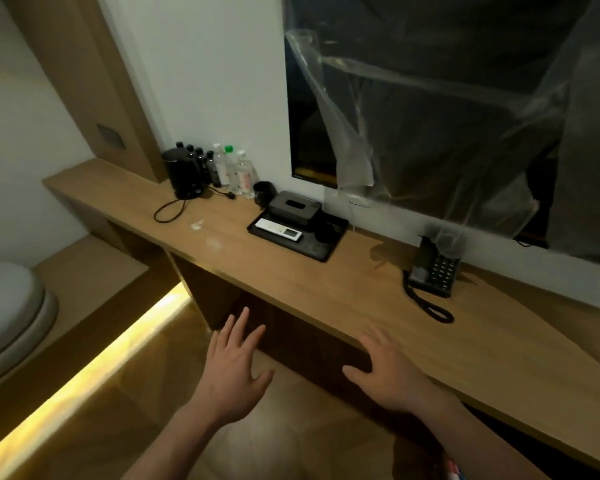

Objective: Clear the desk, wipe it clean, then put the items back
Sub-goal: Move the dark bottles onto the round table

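Both hands hover with fingers spread and hold nothing: the left hand [234,372] before the front edge of the wood-grain desk [361,289], the right hand [385,368] over that edge. A matte black rectangular tray [321,249] (carrying a tissue box [293,207] and a white remote [280,229], its long axis along the desk) sits mid-desk; a kettle [182,174] and bottles [232,169] stand at the back left, a keypad phone [433,271] to the right. Labels are unreadable.

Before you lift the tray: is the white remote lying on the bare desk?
No: the white remote lies inside the black tray, in front of the tissue box.
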{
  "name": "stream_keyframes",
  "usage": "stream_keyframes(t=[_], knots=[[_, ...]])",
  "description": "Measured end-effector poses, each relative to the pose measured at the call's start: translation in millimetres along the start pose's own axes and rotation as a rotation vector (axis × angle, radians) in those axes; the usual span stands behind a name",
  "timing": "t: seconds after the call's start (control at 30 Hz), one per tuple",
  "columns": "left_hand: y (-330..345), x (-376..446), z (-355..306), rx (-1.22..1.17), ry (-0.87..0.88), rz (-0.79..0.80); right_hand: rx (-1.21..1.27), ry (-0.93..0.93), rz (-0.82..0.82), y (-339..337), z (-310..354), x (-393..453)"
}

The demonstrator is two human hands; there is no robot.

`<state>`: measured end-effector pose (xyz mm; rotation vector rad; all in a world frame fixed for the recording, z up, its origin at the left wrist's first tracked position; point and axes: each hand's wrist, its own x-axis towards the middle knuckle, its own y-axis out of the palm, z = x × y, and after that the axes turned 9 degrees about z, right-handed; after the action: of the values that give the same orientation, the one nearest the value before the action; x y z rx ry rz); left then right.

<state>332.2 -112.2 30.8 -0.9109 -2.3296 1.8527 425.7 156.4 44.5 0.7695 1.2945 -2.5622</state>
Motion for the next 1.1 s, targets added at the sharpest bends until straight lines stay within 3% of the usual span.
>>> stream_keyframes(t=[0.33,0.83,1.1], knots=[[-75.8,38.2,86.1,-0.034,-0.124,-0.059,0.004,-0.128,0.063,-31.7,101.1,100.3],[-172.1,191.3,195.1,-0.076,-0.328,-0.093,-0.018,-0.23,0.165,-100.6,194.6,323.2],[-197.1,229.5,254.9,-0.137,-0.396,-0.072,-0.034,-0.274,0.205,-109.4,251.4,400.4]])
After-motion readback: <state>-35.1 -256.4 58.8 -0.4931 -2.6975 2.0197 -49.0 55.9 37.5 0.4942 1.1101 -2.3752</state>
